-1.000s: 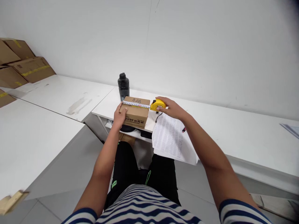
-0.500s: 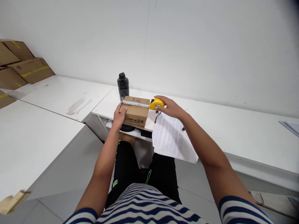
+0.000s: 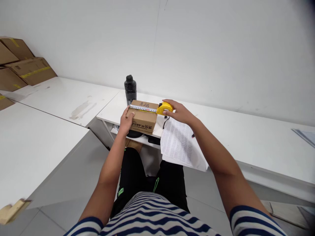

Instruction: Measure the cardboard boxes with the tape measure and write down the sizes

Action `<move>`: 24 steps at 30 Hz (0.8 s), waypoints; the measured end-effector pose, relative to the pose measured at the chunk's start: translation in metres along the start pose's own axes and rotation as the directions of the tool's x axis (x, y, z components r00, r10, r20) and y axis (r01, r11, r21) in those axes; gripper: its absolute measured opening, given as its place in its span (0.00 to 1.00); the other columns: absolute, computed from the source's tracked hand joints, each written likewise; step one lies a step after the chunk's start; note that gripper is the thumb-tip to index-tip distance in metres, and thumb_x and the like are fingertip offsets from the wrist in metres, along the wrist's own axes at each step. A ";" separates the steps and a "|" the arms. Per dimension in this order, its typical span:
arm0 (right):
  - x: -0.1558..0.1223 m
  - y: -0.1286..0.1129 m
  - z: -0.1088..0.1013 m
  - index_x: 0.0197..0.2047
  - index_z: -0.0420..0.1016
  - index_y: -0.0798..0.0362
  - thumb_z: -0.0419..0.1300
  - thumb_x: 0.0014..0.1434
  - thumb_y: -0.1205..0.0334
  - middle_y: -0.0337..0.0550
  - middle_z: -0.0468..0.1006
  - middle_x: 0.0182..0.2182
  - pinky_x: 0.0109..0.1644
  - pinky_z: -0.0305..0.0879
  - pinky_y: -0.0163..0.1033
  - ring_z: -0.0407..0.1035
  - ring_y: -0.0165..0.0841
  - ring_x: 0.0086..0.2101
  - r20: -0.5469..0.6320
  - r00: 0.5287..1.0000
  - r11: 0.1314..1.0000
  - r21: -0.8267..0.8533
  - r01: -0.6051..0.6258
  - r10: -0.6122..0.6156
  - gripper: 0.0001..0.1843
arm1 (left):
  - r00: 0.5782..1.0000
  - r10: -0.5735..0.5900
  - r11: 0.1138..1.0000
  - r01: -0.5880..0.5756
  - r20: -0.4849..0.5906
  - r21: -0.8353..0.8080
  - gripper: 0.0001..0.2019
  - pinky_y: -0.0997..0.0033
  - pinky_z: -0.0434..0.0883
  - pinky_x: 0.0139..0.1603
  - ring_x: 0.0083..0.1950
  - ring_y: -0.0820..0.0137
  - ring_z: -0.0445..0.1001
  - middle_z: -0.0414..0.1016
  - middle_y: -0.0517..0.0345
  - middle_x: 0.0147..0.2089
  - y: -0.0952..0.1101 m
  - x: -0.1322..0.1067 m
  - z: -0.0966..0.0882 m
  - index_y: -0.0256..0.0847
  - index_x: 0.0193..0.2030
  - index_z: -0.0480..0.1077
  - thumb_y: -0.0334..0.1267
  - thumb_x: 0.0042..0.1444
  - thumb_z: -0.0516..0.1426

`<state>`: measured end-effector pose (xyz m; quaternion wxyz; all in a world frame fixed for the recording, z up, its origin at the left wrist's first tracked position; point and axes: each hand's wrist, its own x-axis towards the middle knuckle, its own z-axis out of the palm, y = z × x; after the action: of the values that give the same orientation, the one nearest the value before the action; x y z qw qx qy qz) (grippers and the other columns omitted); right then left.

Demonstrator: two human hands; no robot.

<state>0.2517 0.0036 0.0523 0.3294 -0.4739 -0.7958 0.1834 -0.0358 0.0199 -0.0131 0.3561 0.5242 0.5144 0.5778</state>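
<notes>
**Tape stretched across the small box**

My left hand (image 3: 126, 118) is closed on the left end of the cardboard box (image 3: 142, 117), thumb pinning the tape blade (image 3: 142, 108) to its top. My right hand (image 3: 177, 111) is wrapped around the yellow tape measure (image 3: 164, 108), just off the box's right end. The box sits at the counter's (image 3: 246, 137) near edge, by its left corner. A black bottle (image 3: 130, 89) stands just behind it. A printed sheet (image 3: 179, 144) overhangs the near edge under my right wrist.
</notes>
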 end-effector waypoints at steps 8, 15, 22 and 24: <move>-0.001 0.001 0.001 0.65 0.64 0.42 0.60 0.59 0.48 0.44 0.69 0.62 0.62 0.62 0.60 0.65 0.47 0.59 -0.003 1.000 1.000 0.003 0.008 -0.008 0.32 | 1.000 0.000 1.000 0.000 -0.002 0.000 0.27 0.61 0.63 0.68 0.65 0.59 0.67 0.70 0.49 0.64 0.002 -0.001 0.001 0.39 0.65 0.66 0.39 0.57 0.57; -0.001 0.003 0.002 0.66 0.64 0.42 0.60 0.59 0.49 0.44 0.69 0.62 0.63 0.62 0.59 0.65 0.46 0.59 -0.012 1.000 1.000 0.009 0.015 -0.015 0.32 | 1.000 0.003 1.000 -0.003 0.001 0.007 0.28 0.61 0.62 0.68 0.65 0.59 0.67 0.70 0.50 0.64 -0.001 0.001 0.000 0.40 0.65 0.67 0.40 0.57 0.58; -0.003 0.001 0.003 0.66 0.63 0.41 0.60 0.59 0.48 0.44 0.69 0.63 0.63 0.61 0.60 0.64 0.47 0.60 -0.013 1.000 1.000 0.002 0.015 -0.015 0.32 | 1.000 0.016 1.000 -0.016 0.004 0.008 0.27 0.61 0.63 0.67 0.65 0.60 0.67 0.70 0.51 0.64 -0.002 0.001 0.000 0.41 0.65 0.66 0.40 0.57 0.58; -0.003 0.000 0.002 0.66 0.62 0.41 0.60 0.59 0.48 0.44 0.68 0.63 0.63 0.61 0.60 0.64 0.47 0.60 -0.013 1.000 1.000 0.001 0.016 -0.016 0.32 | 1.000 0.018 1.000 -0.018 0.006 0.017 0.27 0.61 0.63 0.67 0.65 0.60 0.68 0.70 0.51 0.64 -0.002 0.001 0.000 0.41 0.65 0.66 0.41 0.57 0.58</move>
<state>0.2510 0.0010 0.0495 0.3365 -0.4686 -0.7971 0.1782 -0.0362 0.0215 -0.0151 0.3480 0.5336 0.5135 0.5749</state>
